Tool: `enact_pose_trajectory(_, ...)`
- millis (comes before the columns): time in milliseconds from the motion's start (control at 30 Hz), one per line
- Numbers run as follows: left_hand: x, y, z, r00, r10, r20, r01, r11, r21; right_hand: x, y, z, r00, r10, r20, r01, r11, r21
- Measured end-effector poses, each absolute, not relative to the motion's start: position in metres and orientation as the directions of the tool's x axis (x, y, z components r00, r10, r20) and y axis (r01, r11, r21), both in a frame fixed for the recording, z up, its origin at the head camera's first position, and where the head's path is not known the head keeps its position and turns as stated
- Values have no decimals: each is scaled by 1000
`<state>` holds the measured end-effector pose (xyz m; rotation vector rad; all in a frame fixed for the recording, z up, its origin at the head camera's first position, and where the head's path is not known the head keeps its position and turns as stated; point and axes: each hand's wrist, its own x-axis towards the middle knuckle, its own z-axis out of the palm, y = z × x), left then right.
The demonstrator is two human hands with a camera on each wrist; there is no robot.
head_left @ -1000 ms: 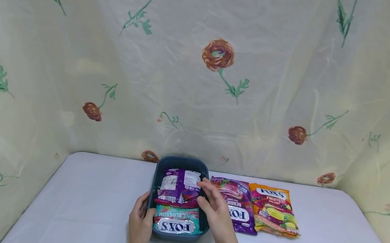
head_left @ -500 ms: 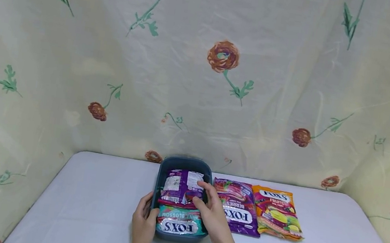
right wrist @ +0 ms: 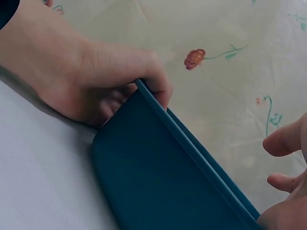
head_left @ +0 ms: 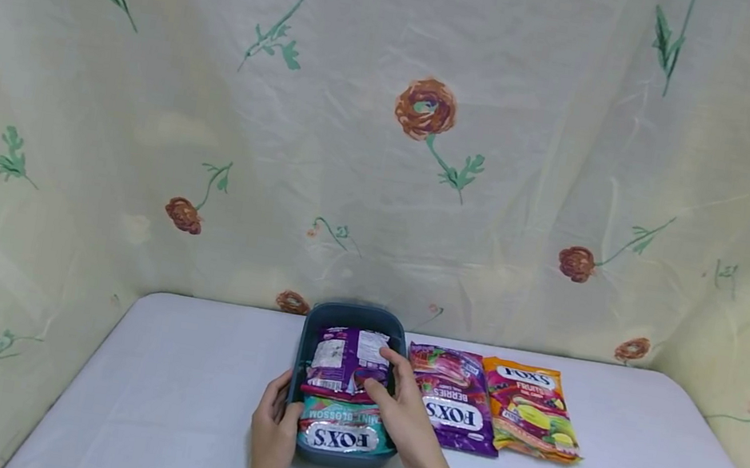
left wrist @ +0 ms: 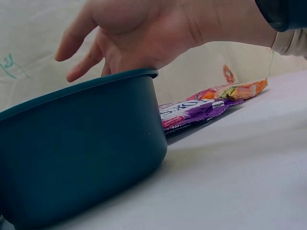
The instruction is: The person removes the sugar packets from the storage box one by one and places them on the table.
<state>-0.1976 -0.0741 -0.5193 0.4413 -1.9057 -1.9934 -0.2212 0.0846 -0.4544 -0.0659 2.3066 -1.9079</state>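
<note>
A dark teal plastic bin [head_left: 341, 460] stands on the white tabletop. Inside, a purple candy bag [head_left: 342, 367] lies back side up behind a mint-green FOX'S Mint Blossom candy bag [head_left: 340, 426]. My left hand [head_left: 272, 433] holds the bin's left wall; the right wrist view shows that hand [right wrist: 120, 76] with its thumb hooked over the rim and its fingers outside. Over the bin's right side is my right hand [head_left: 409, 417], thumb and index finger spread over the purple bag's right part. Its fingers [left wrist: 72, 43] look relaxed in the left wrist view.
Right of the bin lies a purple FOX'S Berries candy bag [head_left: 453, 412], partly behind my right hand. An orange FOX'S Fruits candy bag [head_left: 530, 411] lies beside it. A flowered cloth [head_left: 496, 204] hangs behind the table [head_left: 176, 398].
My right hand has shifted slightly, its thumb moving left over the purple bag. My left hand keeps its hold on the bin. The head view has shifted a little.
</note>
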Motion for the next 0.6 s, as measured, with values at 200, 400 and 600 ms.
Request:
enact_pose_trajectory(200, -195, -73, -518, -894, -448, 1, 22, -43, 999, -222, 84, -455, -984, -125, -126, 99, 207, -973)
enact_pose_trajectory(400, -198, -74, -518, -891, -454, -15, 4, -41, 999, -224, 84, -456, -983, -130, -132, 107, 180, -978)
enact_pose_trajectory(600, -197, -74, -518, -889, -457, -6, 14, -41, 999, -228, 84, -456, -979, -149, -136, 111, 166, -980)
